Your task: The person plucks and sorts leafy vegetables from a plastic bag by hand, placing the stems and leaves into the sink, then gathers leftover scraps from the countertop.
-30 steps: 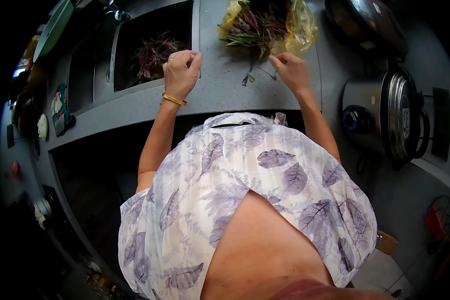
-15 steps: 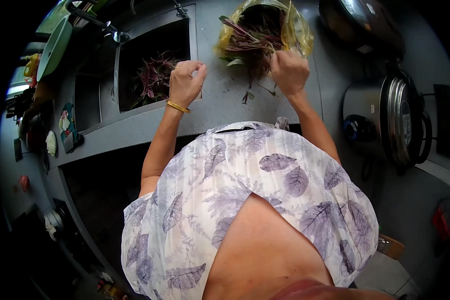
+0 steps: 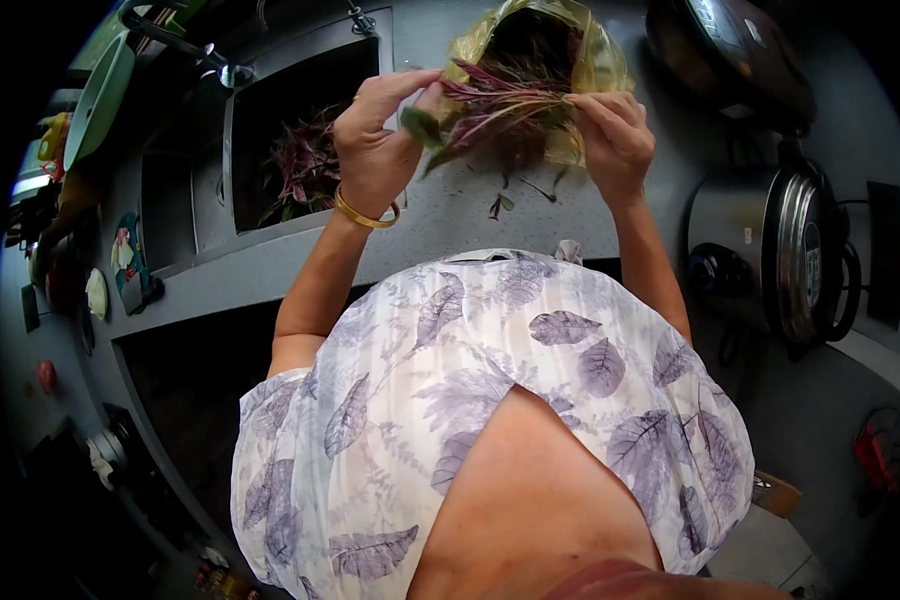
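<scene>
Left hand [image 3: 378,140] reached right hand's [image 3: 615,142] one leafy bunch [image 3: 500,104].

- what's on the shirt [image 3: 470,350]?
- greyish-purple leaves on white.
- and the bag [image 3: 602,62]?
- translucent yellow, with purple and green sprigs [image 3: 500,105].
- the bracelet [image 3: 355,214]?
- gold. the counter [image 3: 435,222] is speckled grey, the basin [image 3: 100,100] pale green.

two hands [image 3: 378,135], one held bunch [image 3: 505,103], one yellow bag [image 3: 602,62], one bracelet [image 3: 366,217], two sink bowls [image 3: 167,205], one green basin [image 3: 100,100], two cookers [image 3: 735,240]
</scene>
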`<state>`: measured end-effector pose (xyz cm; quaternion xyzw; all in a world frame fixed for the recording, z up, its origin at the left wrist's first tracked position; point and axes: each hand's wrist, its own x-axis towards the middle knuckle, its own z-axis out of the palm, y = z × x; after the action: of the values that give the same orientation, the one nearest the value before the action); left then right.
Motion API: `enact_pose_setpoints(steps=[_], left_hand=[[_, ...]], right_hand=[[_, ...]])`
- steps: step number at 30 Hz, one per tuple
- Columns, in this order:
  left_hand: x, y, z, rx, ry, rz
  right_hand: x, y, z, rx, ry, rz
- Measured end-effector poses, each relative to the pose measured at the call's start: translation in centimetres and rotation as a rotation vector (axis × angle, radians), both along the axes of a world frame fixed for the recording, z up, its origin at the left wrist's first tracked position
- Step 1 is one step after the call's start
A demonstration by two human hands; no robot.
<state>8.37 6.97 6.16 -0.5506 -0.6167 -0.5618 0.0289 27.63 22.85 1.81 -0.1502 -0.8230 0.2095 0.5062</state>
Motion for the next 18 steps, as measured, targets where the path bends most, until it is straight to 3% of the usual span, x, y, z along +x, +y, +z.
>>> enact_pose_setpoints(steps=[1, 2, 6, 9, 18], left_hand=[[0.0, 0.1, 0.7, 0.028, 0.027, -0.064], [0.1, 0.0, 1.2, -0.009, -0.105, -0.126], [0.1, 0.7, 2.9, -0.136, 0.221, -0.321], [0.2, 0.8, 1.9, -0.365, 0.056, -0.398], [-0.4, 0.8, 0.5, -0.331, 0.025, -0.559]], right_hand=[[-0.1, -0.2, 0.1, 0.01, 0.015, 0.021], [-0.2, -0.4, 0.3, 0.019, 0.03, 0.041], [-0.3, -1.1, 0.7, 0.026, 0.014, 0.11], [-0.9, -2.1, 1.4, 0.005, 0.02, 0.144], [-1.6, -3.4, 0.1, -0.097, 0.006, 0.199]])
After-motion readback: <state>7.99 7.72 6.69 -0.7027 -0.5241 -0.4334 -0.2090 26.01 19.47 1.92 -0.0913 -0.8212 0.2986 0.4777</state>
